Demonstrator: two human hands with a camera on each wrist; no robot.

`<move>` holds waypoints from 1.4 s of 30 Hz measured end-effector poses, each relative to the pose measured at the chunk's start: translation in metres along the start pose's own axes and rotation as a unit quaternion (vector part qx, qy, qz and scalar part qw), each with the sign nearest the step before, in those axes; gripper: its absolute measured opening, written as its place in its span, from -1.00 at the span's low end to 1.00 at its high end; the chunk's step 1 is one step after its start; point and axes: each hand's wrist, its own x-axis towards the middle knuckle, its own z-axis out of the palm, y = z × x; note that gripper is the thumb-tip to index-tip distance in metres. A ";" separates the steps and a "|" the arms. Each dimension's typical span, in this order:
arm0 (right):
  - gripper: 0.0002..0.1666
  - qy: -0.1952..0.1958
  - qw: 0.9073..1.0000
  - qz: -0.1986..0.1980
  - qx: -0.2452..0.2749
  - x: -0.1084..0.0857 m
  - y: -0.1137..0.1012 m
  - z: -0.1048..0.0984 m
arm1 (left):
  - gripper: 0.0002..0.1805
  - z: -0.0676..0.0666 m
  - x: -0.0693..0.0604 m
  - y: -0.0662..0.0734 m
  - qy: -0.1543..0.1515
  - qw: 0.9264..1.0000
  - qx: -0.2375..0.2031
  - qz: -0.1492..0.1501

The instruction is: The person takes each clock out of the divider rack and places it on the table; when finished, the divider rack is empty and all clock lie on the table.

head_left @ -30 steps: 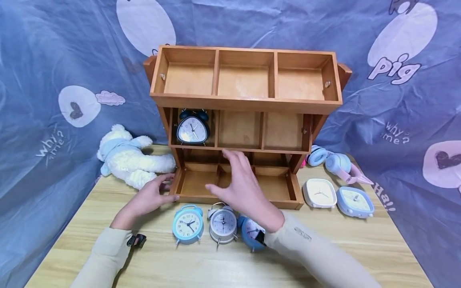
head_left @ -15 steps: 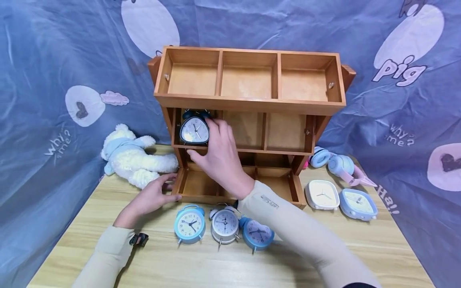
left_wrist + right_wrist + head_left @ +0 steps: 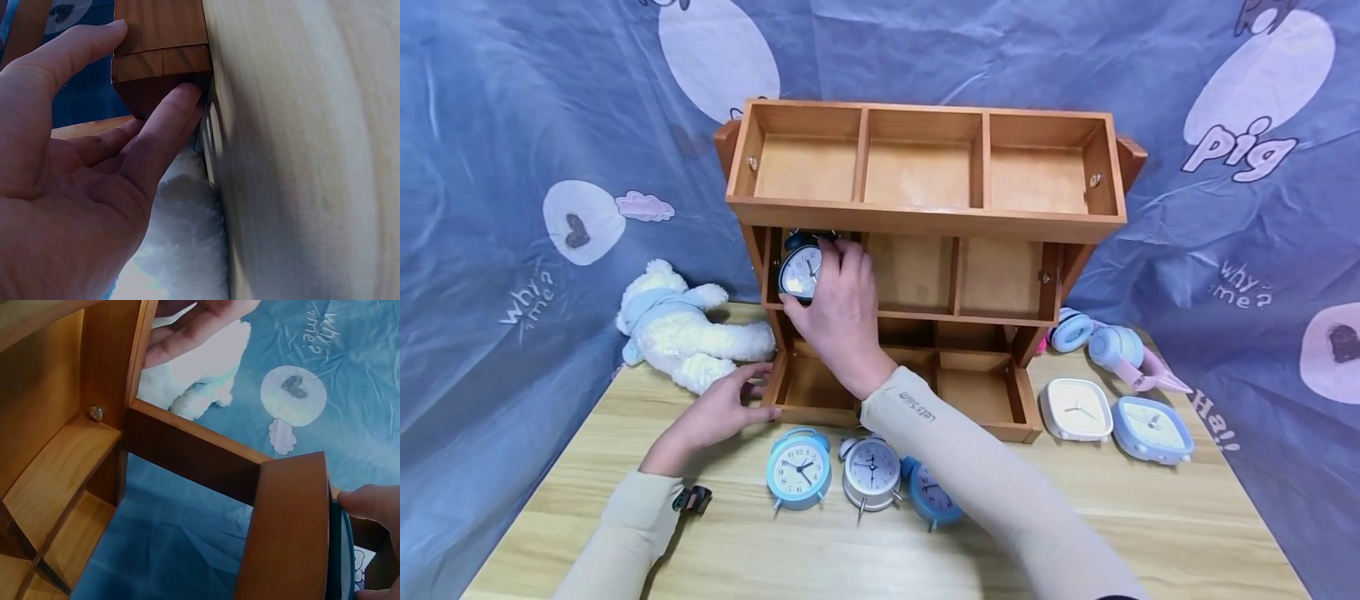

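Observation:
A three-tier wooden shelf (image 3: 925, 213) stands on the table. In its middle tier's left compartment is a dark triangular twin-bell alarm clock (image 3: 797, 272). My right hand (image 3: 846, 321) grips this clock, thumb at its lower left and fingers over its upper right, hiding part of the face. Its dark teal edge also shows beside the fingers in the right wrist view. My left hand (image 3: 722, 414) holds the front left corner of the bottom tier; the left wrist view shows thumb and fingertips against the wooden corner (image 3: 164, 65).
In front of the shelf stand a light blue alarm clock (image 3: 799, 468), a white one (image 3: 872, 472) and a blue one (image 3: 932, 496), partly behind my right sleeve. Two square clocks (image 3: 1077, 409) and headphones (image 3: 1116, 346) lie right. A white plush bear (image 3: 681, 329) lies left.
My right hand has moved left and up from the shelf's centre to the dark clock and taken hold of it. The clock's face looks slightly turned. My left hand stays at the corner.

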 end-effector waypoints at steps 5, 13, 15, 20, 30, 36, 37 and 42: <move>0.18 0.004 1.000 0.004 -0.022 -0.001 -0.004 0.008 | -0.03 0.000 0.001 -0.001 -0.001 1.000 -0.006 -0.012; 0.14 0.019 0.999 0.014 -0.043 -0.003 -0.010 0.015 | -0.04 0.001 0.002 -0.003 0.000 1.000 -0.010 -0.007; 0.13 0.024 0.999 0.015 -0.042 -0.003 -0.010 0.016 | -0.04 0.001 0.003 -0.003 0.001 1.000 -0.008 -0.008; 0.10 0.025 0.999 0.018 -0.034 -0.001 -0.010 0.016 | -0.04 0.000 0.003 -0.003 0.000 1.000 -0.006 -0.010; 0.13 0.028 0.999 0.020 -0.013 0.002 -0.009 0.011 | -0.05 0.001 0.002 -0.001 -0.001 1.000 -0.006 -0.009; 0.14 0.026 0.999 0.014 0.011 0.003 -0.010 0.004 | -0.04 0.000 0.002 0.000 0.000 1.000 0.000 -0.008; 0.14 0.026 0.999 0.012 0.015 0.004 -0.011 0.003 | -0.04 0.000 0.002 0.000 -0.001 1.000 0.000 -0.007; 0.11 0.030 0.999 -0.002 0.028 0.005 -0.012 -0.004 | -0.03 0.000 0.000 -0.002 0.007 1.000 0.005 0.010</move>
